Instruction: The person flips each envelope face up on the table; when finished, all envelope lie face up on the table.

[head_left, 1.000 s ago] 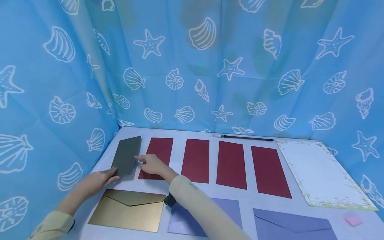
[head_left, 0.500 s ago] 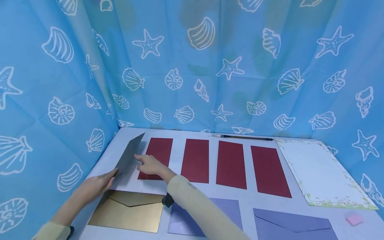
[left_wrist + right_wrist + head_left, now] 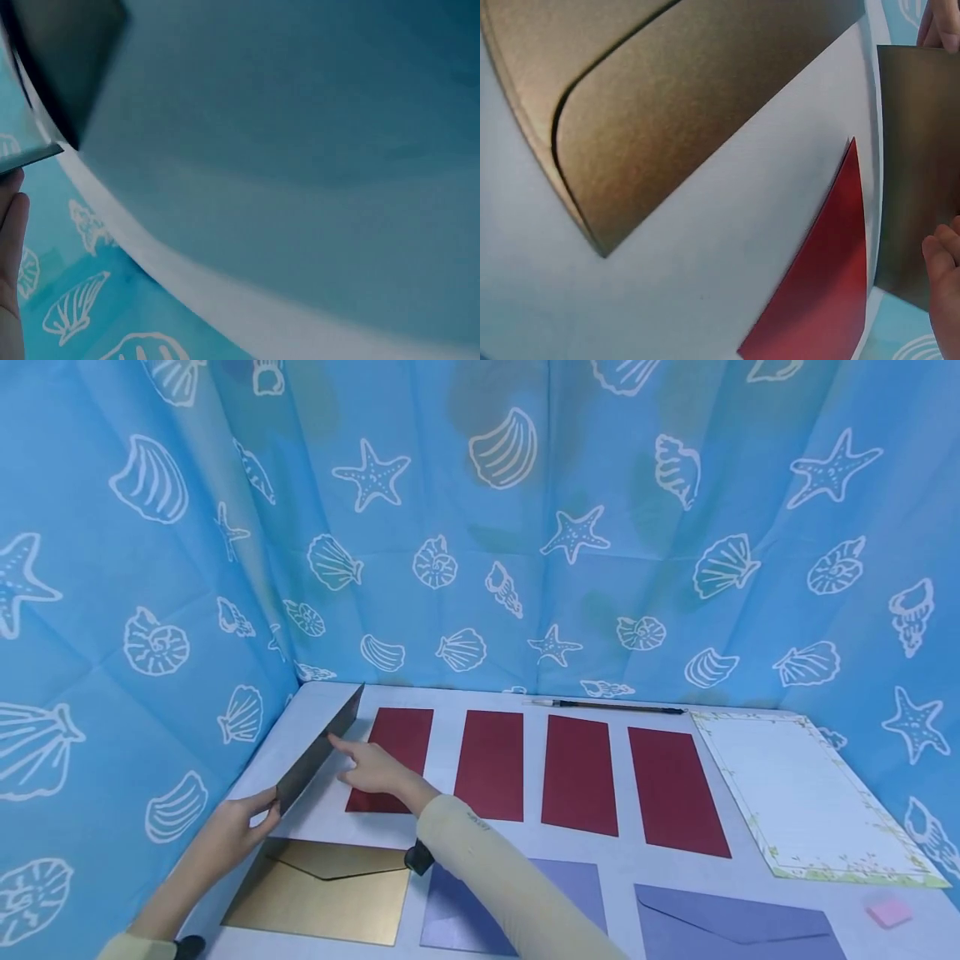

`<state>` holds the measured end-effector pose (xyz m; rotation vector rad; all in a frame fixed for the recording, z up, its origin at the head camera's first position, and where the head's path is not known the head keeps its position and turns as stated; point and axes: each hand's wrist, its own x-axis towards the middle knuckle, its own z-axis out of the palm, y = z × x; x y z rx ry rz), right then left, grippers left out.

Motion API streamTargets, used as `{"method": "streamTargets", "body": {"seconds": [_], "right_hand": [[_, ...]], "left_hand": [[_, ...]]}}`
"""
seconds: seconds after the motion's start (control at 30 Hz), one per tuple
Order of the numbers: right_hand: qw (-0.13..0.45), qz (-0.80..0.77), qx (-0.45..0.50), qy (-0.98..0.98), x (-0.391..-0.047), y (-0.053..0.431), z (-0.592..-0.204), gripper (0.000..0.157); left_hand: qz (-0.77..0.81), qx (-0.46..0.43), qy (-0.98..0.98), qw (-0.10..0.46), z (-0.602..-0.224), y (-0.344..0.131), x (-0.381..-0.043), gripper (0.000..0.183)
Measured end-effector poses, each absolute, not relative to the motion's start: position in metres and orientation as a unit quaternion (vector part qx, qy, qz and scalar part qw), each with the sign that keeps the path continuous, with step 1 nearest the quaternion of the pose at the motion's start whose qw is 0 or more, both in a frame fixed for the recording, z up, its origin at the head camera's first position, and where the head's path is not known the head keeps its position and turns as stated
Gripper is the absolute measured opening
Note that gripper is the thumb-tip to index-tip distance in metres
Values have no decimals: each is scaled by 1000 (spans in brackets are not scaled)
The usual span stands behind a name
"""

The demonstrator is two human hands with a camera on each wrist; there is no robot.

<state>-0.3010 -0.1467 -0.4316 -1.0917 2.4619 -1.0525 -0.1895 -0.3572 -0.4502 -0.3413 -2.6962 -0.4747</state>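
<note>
A dark brown-gold paper rectangle is held up at a steep tilt, almost edge-on to the head view, at the table's far left. My left hand pinches its near end between thumb and fingers. With the index finger extended, my right hand is at the rectangle's long side; the fingertip appears to touch its face. In the right wrist view the broad face of the rectangle shows, with right-hand fingers against it. A gold envelope lies flap side up just below the hands.
Several red paper rectangles lie in a row. Two purple envelopes lie in front, one flap up, the other partly under my right sleeve. A brush, bordered white sheet and pink eraser-like block are farther right.
The dark rectangle has tilted from nearly face-up to steeply on edge. My left hand has shifted slightly left and turned with it; the right fingertip has moved a little up and left.
</note>
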Motion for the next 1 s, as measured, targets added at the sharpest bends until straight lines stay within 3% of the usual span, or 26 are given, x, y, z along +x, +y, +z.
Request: {"method": "streamTargets", "body": {"seconds": [0.2, 0.5, 0.8, 1.0], "right_hand": [[136, -367, -378, 839, -296, -148, -431, 65], [160, -338, -379, 846, -288, -149, -440, 64], [196, -327, -390, 838, -280, -149, -445, 63], [201, -292, -413, 839, -278, -151, -449, 62]], "left_hand": [[-275, -81, -940, 187, -451, -355, -186, 8], [-303, -72, -931, 192, -450, -355, -188, 14], [-309, -69, -917, 242, -448, -355, -191, 74], [-293, -37, -924, 241, -444, -356, -194, 78]]}}
